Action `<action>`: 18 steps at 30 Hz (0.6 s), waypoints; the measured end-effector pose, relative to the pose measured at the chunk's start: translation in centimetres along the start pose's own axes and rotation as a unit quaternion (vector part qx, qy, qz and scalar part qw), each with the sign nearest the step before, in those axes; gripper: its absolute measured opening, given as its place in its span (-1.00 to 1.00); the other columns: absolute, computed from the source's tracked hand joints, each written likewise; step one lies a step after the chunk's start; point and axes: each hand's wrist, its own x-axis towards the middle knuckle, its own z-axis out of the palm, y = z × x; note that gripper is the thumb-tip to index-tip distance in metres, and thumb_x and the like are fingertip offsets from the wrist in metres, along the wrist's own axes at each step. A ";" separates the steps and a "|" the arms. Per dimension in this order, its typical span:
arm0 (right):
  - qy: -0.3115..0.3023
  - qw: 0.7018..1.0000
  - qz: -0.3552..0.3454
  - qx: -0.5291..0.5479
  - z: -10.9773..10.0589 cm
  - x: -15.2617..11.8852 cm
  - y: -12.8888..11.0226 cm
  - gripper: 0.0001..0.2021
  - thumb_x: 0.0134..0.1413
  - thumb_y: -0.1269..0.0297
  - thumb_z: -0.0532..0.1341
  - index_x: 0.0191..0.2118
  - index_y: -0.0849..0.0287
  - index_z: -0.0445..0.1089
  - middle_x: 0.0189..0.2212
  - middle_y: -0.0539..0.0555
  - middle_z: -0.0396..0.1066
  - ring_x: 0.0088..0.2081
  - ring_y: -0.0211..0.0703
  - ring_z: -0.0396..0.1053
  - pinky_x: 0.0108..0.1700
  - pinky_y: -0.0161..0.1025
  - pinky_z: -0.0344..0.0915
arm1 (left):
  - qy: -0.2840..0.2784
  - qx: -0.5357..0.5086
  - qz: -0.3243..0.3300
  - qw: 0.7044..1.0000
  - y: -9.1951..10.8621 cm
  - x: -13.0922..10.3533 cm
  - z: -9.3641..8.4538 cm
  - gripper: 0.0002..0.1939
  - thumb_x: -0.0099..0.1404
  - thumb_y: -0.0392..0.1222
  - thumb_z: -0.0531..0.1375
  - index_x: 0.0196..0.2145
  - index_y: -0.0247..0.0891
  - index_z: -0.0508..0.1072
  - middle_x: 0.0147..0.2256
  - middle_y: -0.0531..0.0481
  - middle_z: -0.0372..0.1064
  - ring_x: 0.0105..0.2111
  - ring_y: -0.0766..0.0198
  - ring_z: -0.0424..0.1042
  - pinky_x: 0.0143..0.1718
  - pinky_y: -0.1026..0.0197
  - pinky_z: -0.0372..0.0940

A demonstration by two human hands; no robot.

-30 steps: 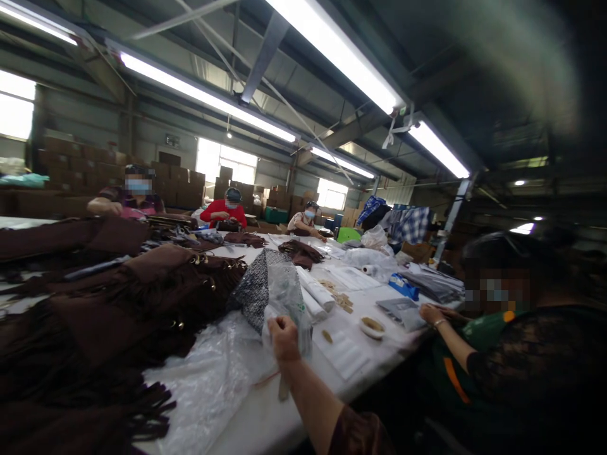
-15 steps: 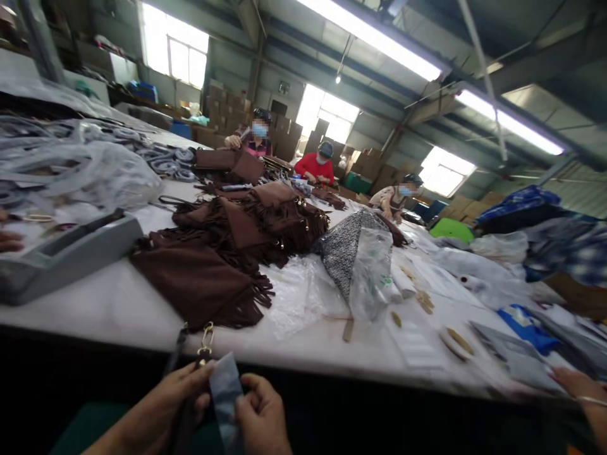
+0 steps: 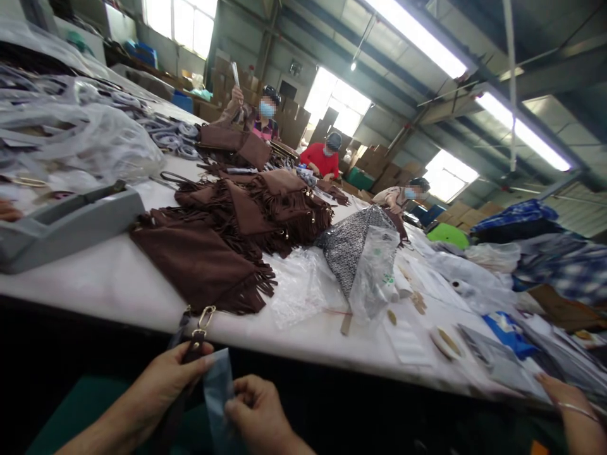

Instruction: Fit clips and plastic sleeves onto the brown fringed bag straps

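Below the table's front edge, my left hand [image 3: 165, 382] is closed around a dark brown strap [image 3: 195, 346] with a gold snap hook [image 3: 205, 319] at its upper end. The tip of my left thumb also meets the top of a bluish translucent plastic strip [image 3: 218, 392]. My right hand [image 3: 260, 407] pinches that strip along its right side. Just beyond, a dark brown fringed bag [image 3: 199, 268] lies flat at the table edge. The lower ends of the strap and the strip run down out of view.
More brown fringed bags [image 3: 256, 205] are heaped on the white table [image 3: 303, 344]. A grey tape dispenser [image 3: 71, 224] stands left, and clear plastic [image 3: 303, 284] and a patterned bag [image 3: 353, 243] lie mid-table. Another person's hand [image 3: 552, 385] rests at the right edge. Several co-workers work across the table.
The camera view has shifted and tilted a little. Both my hands keep their hold on strap and plastic strip. Across the table, a co-worker has raised a hand holding a long light object.
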 end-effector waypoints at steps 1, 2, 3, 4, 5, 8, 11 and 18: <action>-0.021 0.999 0.001 0.023 -0.1 0.0 -0.4 -0.71 -0.16 0.15 0.38 -0.31 0.24 0.52 -0.60 -0.03 0.36 -0.59 -0.31 0.22 -0.49 -0.36 0.15 | 0.000 -0.001 -0.002 1.000 0.1 0.0 0.0 -0.40 -0.26 0.03 0.53 -0.30 -0.31 0.46 -0.57 0.11 0.34 -0.59 0.37 0.20 -0.59 0.35 0.09; -0.042 0.998 -0.002 0.041 -0.1 0.1 -0.8 -0.66 -0.18 0.08 0.40 -0.32 0.25 0.51 -0.59 -0.01 0.38 -0.58 -0.31 0.23 -0.47 -0.35 0.16 | 0.000 0.001 -0.004 1.000 0.2 0.0 0.0 -0.39 -0.27 0.04 0.53 -0.31 -0.31 0.46 -0.60 0.13 0.31 -0.61 0.38 0.18 -0.61 0.36 0.07; -0.056 0.997 -0.001 0.051 -0.1 0.2 -1.1 -0.62 -0.19 0.01 0.41 -0.35 0.25 0.51 -0.58 0.00 0.39 -0.57 -0.31 0.24 -0.45 -0.35 0.17 | -0.002 0.004 -0.007 1.000 0.3 0.0 0.0 -0.38 -0.28 0.05 0.53 -0.31 -0.31 0.46 -0.61 0.14 0.30 -0.61 0.38 0.17 -0.62 0.36 0.06; -0.063 0.997 0.002 0.053 0.1 0.4 -1.5 -0.59 -0.20 -0.05 0.40 -0.39 0.26 0.50 -0.57 0.02 0.40 -0.57 -0.31 0.25 -0.44 -0.34 0.18 | -0.004 0.007 -0.011 1.000 0.3 0.0 0.1 -0.37 -0.29 0.06 0.53 -0.30 -0.31 0.46 -0.60 0.13 0.31 -0.61 0.37 0.19 -0.61 0.36 0.09; -0.058 0.997 0.009 0.048 0.3 0.7 -1.8 -0.57 -0.20 -0.08 0.40 -0.44 0.26 0.48 -0.58 0.03 0.40 -0.57 -0.30 0.25 -0.45 -0.34 0.18 | -0.007 0.009 -0.014 1.000 0.2 0.0 0.1 -0.36 -0.29 0.07 0.53 -0.30 -0.30 0.46 -0.57 0.10 0.36 -0.58 0.34 0.25 -0.58 0.35 0.15; 0.015 0.999 0.021 0.026 1.1 1.6 -2.7 -0.59 -0.22 -0.05 0.41 -0.56 0.26 0.41 -0.66 0.00 0.33 -0.62 -0.30 0.20 -0.52 -0.34 0.13 | -0.012 0.019 -0.008 1.000 -0.2 0.2 0.1 -0.34 -0.25 0.10 0.52 -0.25 -0.30 0.45 -0.48 0.03 0.43 -0.49 0.28 0.35 -0.48 0.32 0.25; 0.057 0.997 -0.023 0.051 1.4 2.1 -3.6 -0.69 -0.18 0.06 0.40 -0.49 0.26 0.49 -0.65 -0.02 0.31 -0.60 -0.31 0.17 -0.50 -0.34 0.13 | -0.013 0.030 -0.009 0.999 -0.9 0.5 -0.1 -0.36 -0.13 0.19 0.47 -0.21 -0.30 0.44 -0.63 0.17 0.24 -0.61 0.38 0.20 -0.59 0.38 0.09; 0.007 0.992 -0.088 0.091 1.0 1.7 -2.6 -0.46 -0.14 0.06 0.39 -0.01 0.22 0.51 -0.59 -0.09 0.22 -0.56 -0.35 0.05 -0.49 -0.37 0.09 | -0.053 0.020 -0.042 0.997 -1.4 0.2 0.2 -0.42 -0.10 0.24 0.43 -0.33 -0.30 0.45 -0.69 0.20 0.12 -0.66 0.41 0.09 -0.62 0.37 0.04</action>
